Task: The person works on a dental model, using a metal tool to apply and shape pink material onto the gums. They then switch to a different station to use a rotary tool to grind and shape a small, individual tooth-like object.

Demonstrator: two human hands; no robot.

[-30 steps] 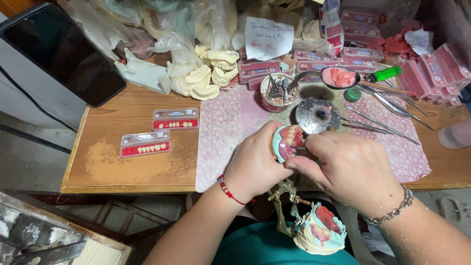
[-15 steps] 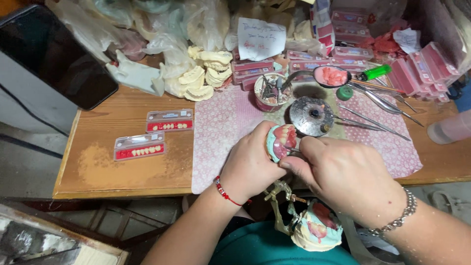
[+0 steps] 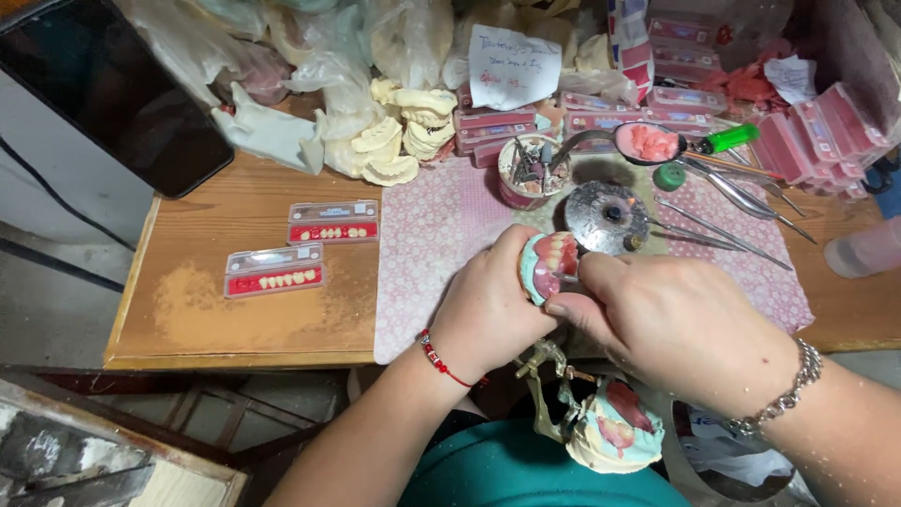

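My left hand (image 3: 488, 314) grips a pale green dental cast (image 3: 549, 263) with pink wax and a row of teeth, held just above the table's front edge. My right hand (image 3: 676, 324) is closed on a thin metal instrument (image 3: 569, 278) whose tip rests against the wax of the cast. Below both hands, in my lap, lies a metal articulator (image 3: 549, 376) with a second green cast (image 3: 615, 427) carrying pink wax. Much of the instrument is hidden inside my right fist.
Two clear tooth cards (image 3: 300, 249) lie on the bare wood at left. A pink patterned cloth (image 3: 427, 253) covers the middle. Behind it stand a round metal lid (image 3: 608, 218), a cup of burs (image 3: 530, 171), steel tools (image 3: 727, 202), plaster casts (image 3: 399, 136) and a dark tablet (image 3: 108, 89).
Both hands stay together on the cast with only small shifts. The camera view has slid slightly, so the table appears a little further up and left.
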